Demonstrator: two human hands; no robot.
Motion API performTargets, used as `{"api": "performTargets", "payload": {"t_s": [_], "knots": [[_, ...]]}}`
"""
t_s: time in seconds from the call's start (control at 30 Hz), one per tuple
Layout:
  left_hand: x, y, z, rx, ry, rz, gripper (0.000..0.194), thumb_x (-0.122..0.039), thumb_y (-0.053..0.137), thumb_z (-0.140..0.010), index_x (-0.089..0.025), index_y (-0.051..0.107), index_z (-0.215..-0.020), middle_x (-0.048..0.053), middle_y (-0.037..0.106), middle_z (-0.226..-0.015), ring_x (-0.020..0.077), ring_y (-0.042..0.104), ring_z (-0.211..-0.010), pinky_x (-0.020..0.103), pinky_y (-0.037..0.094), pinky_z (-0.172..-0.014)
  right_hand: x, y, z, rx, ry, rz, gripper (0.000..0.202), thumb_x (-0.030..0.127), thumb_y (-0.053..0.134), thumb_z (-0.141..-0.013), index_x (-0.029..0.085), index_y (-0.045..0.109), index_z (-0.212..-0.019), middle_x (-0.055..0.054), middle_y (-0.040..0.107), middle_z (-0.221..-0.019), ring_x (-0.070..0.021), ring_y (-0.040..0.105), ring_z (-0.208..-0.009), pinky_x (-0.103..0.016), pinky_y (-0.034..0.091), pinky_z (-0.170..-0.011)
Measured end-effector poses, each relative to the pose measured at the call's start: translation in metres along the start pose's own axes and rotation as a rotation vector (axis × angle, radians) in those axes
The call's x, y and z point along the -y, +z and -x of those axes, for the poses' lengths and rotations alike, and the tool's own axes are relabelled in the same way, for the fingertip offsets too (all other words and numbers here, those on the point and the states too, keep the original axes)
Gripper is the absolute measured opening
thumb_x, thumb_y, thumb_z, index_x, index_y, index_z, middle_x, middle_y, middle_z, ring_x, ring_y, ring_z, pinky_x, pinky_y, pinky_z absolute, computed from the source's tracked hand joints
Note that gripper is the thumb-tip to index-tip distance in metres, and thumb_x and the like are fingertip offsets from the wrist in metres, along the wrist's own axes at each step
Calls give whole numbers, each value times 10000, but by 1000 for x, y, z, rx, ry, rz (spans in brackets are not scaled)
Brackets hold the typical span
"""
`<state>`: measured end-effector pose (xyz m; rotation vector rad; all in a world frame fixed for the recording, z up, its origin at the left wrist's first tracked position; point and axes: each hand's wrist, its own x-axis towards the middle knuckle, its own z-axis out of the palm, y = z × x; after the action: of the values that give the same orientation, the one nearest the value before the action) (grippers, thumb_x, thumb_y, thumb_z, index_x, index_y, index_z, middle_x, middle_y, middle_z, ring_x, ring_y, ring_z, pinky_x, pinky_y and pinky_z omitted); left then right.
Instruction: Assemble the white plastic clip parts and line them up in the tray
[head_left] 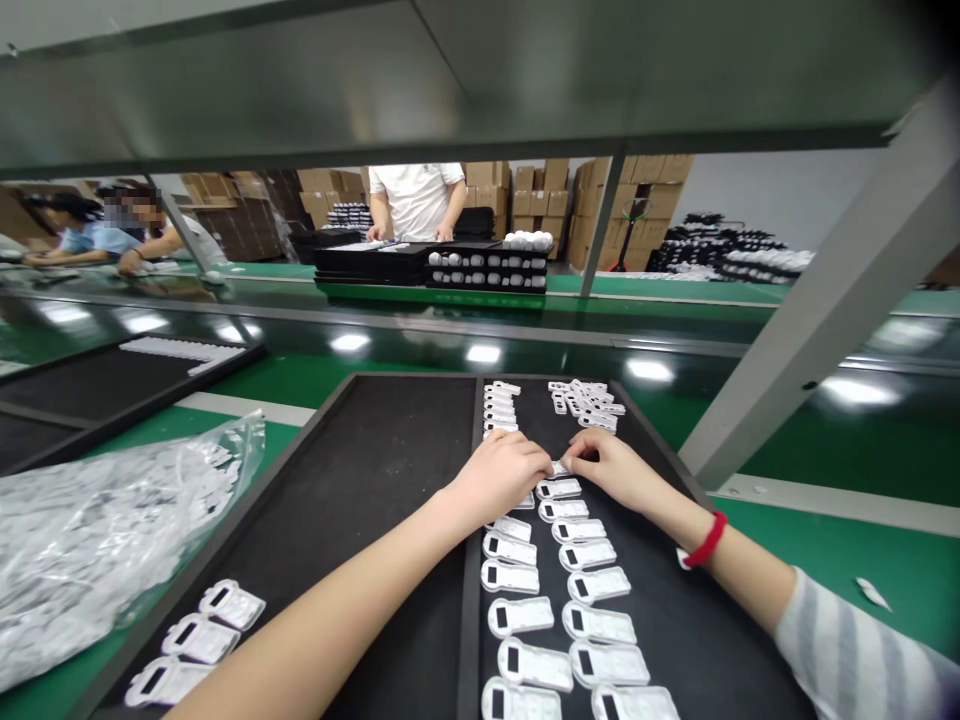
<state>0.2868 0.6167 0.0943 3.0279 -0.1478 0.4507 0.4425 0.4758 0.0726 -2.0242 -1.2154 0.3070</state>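
My left hand [507, 468] and my right hand [609, 464] meet over the black tray [390, 440]. Between their fingertips is a small white plastic casing [558, 468], pinched from both sides and partly covered by the fingers. Below it runs a column of white casings [583, 555], each with a dark rectangular window. A second column [510, 577] lies to its left along the tray's divider, partly hidden by my left hand. A loose heap of small white pieces [589, 398] sits at the tray's far right.
Several casings [199, 637] lie at the tray's near left. A clear bag of white parts [97, 540] stands left of the tray, near another black tray [97, 390]. A slanted metal post [810, 270] rises at right. Across the line, a person in white [416, 200] works behind stacked trays [375, 262].
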Motion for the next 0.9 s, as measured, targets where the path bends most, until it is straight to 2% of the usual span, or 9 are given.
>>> {"api": "performTargets", "payload": {"t_s": [0.13,0.23,0.37,0.67,0.83,0.9], "knots": [[0,1,1,-7,11,-35,145,-210,557,-947,-231,656,-1052,-18,690,-1030,153,588,-977,310,379,-865,1,-2,4,-4,-33,64,130,331,586,-792,206,611,-816,-45,644,-874,-204,594,-807,-338,477,-746],[1,2,2,-7,43,-88,213,-211,535,-959,-250,636,-1141,-8,679,-1073,170,582,-989,326,373,-850,5,-11,8,44,-99,110,156,315,524,-859,212,641,-849,-51,676,-912,-207,619,-846,-336,480,-781],[1,3,2,4,77,-129,228,-207,524,-964,-271,654,-1139,3,673,-1091,178,578,-979,330,360,-829,11,-24,16,92,-159,209,241,298,468,-912,220,695,-897,-66,711,-981,-234,644,-902,-364,475,-836],[0,2,0,6,94,-163,208,-199,539,-952,-245,651,-1121,-13,658,-1100,177,560,-976,333,360,-812,24,-29,28,173,-244,390,303,283,463,-912,225,751,-989,-92,682,-952,-265,636,-838,-398,481,-765],[1,9,0,-77,77,-150,187,-300,492,-991,-228,657,-1042,-16,691,-1057,186,555,-1005,410,275,-964,16,-32,24,182,-255,318,270,289,495,-900,257,741,-1005,-52,676,-1018,-217,639,-923,-341,493,-842],[1,12,0,-95,72,-122,180,-296,492,-992,-236,656,-1038,-29,703,-1036,183,557,-994,438,233,-997,7,-33,18,141,-250,279,265,317,496,-905,273,727,-1028,-35,675,-1078,-199,635,-976,-310,491,-879]]}}
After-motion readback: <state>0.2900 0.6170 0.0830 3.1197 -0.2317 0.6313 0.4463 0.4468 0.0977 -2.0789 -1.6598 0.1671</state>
